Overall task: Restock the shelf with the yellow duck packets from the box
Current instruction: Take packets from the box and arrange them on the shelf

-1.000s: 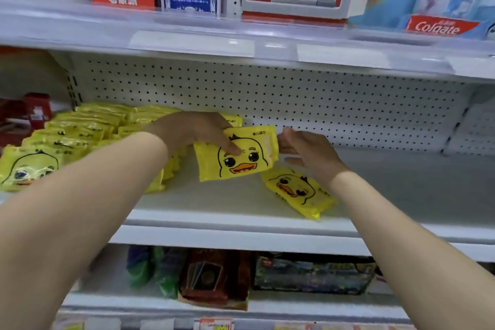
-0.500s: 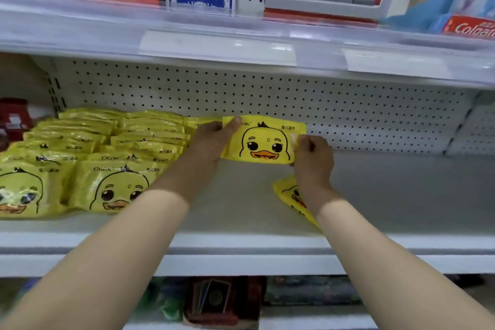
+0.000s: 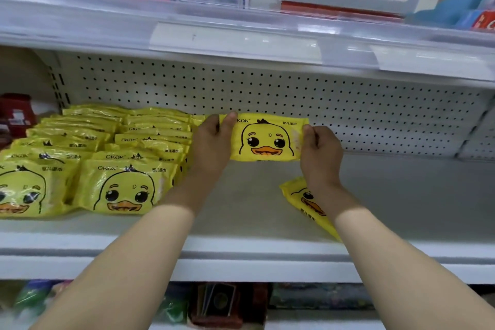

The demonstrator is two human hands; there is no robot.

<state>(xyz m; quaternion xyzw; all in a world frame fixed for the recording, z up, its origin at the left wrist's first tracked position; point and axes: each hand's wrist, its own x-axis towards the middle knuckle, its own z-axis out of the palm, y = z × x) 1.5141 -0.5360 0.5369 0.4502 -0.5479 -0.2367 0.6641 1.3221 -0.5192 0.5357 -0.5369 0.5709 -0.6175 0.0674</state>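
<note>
A yellow duck packet (image 3: 265, 139) stands upright at the back of the white shelf (image 3: 241, 206), against the pegboard. My left hand (image 3: 214, 142) grips its left edge with the thumb on its front. My right hand (image 3: 320, 150) pinches its right edge. Another duck packet (image 3: 302, 198) lies flat and askew on the shelf, partly under my right wrist. Rows of several duck packets (image 3: 123, 190) fill the shelf's left part, and the held packet stands right of them. The box is out of sight.
The white pegboard back wall (image 3: 375, 115) runs behind the shelf. An upper shelf with a clear rail (image 3: 241, 35) carries red, blue and white boxes. Dark red goods (image 3: 16, 112) sit at the far left. A lower shelf holds dark packaged items (image 3: 219, 303).
Both hands carried the held packet from the shelf's front to the back and turned it upright against the pegboard. The view moved closer to the shelf.
</note>
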